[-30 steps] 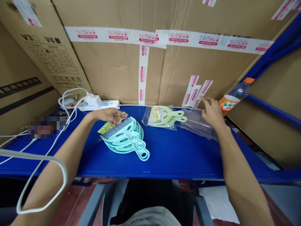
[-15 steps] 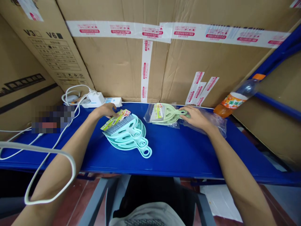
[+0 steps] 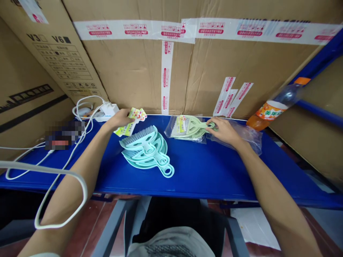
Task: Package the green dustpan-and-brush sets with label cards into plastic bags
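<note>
My left hand (image 3: 121, 119) is closed on some printed label cards (image 3: 137, 115), yellow-green and white with red and pink shapes, and holds them above the table's back left. Just in front of it lie turquoise mini dustpans and brushes (image 3: 151, 150), stacked, with grey bristles to the upper left and ringed handles toward me. My right hand (image 3: 223, 130) grips the handle end of a pale green dustpan and brush set (image 3: 197, 126), its fingers bent over it. Clear plastic and a yellow label (image 3: 182, 124) cover the bristle end of that set.
Clear plastic bags (image 3: 248, 135) lie under my right wrist. An orange-capped drink bottle (image 3: 273, 110) leans at the right. A white power strip (image 3: 105, 113) and looping cables (image 3: 64, 160) occupy the left. Large cardboard boxes (image 3: 128, 71) wall the back of the blue table (image 3: 203, 175).
My left hand has lifted the label cards up and away from the turquoise brushes, whose bristles now show bare. My right hand stays on the green set.
</note>
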`<state>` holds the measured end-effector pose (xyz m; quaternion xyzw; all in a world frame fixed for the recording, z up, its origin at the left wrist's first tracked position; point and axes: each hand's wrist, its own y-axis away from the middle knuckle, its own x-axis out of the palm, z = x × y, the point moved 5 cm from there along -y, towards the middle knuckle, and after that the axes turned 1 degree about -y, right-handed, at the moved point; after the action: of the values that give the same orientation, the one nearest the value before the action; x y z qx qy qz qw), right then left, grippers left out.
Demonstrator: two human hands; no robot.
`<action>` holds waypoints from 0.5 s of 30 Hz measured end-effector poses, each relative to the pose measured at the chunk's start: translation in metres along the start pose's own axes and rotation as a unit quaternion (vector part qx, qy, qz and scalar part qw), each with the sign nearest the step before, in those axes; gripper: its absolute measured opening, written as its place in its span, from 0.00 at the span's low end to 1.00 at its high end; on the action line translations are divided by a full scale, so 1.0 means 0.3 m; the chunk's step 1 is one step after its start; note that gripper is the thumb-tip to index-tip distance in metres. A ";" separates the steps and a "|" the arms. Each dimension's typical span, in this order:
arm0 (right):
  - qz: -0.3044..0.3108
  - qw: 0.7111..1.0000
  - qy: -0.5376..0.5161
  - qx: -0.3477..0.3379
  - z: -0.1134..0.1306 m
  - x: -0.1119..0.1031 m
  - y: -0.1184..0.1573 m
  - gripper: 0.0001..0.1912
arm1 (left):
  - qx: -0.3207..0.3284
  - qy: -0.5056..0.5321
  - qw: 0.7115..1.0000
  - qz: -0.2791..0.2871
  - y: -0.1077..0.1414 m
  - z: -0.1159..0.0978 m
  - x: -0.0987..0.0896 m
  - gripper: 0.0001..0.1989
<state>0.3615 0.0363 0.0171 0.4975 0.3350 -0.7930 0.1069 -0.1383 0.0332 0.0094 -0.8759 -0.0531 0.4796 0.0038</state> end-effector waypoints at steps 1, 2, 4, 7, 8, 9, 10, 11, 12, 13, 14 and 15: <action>-0.002 1.000 -0.002 0.003 -0.001 0.001 0.000 0.09 | 0.008 -0.059 0.998 0.009 -0.003 -0.003 0.006 0.25; -0.006 1.000 -0.003 0.006 -0.003 0.001 0.000 0.09 | 0.013 -0.101 0.995 0.020 -0.006 -0.006 0.017 0.26; -0.015 1.000 -0.006 0.011 -0.004 0.001 -0.001 0.08 | 0.018 -0.128 0.991 0.038 -0.008 -0.012 0.042 0.29; -0.020 1.000 -0.007 0.013 -0.003 0.003 -0.003 0.09 | 0.027 -0.148 0.988 0.036 -0.009 -0.022 0.071 0.31; -0.019 1.000 -0.006 0.012 -0.002 0.004 -0.004 0.09 | 0.035 -0.157 0.987 0.030 -0.008 -0.026 0.077 0.30; -0.017 1.000 -0.004 0.011 -0.001 0.006 -0.004 0.09 | 0.043 -0.165 0.985 0.025 -0.006 -0.030 0.081 0.30; -0.015 1.000 -0.002 0.010 -0.001 0.007 -0.004 0.09 | 0.051 -0.173 0.983 0.020 -0.004 -0.034 0.084 0.29; -0.013 1.000 0.001 0.009 0.000 0.008 -0.003 0.09 | 0.059 -0.180 0.982 0.016 0.000 -0.037 0.086 0.28; -0.011 1.000 0.005 0.010 0.000 0.009 -0.002 0.09 | 0.065 -0.185 0.980 0.012 0.003 -0.041 0.086 0.28; -0.007 1.000 0.009 0.010 0.001 0.009 -0.001 0.09 | 0.073 -0.191 0.979 0.006 0.008 -0.045 0.085 0.28; -0.006 1.000 0.015 0.011 0.004 0.007 0.001 0.08 | 0.082 -0.197 0.977 -0.004 0.013 -0.051 0.083 0.29; -0.010 1.000 0.027 0.011 0.011 0.002 0.002 0.08 | 0.093 -0.204 0.974 -0.013 0.018 -0.059 0.081 0.29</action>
<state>0.3591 0.0338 0.0171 0.5167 0.3343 -0.7837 0.0842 -0.1100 0.0310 -0.0018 -0.7546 -0.0194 0.6510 0.0802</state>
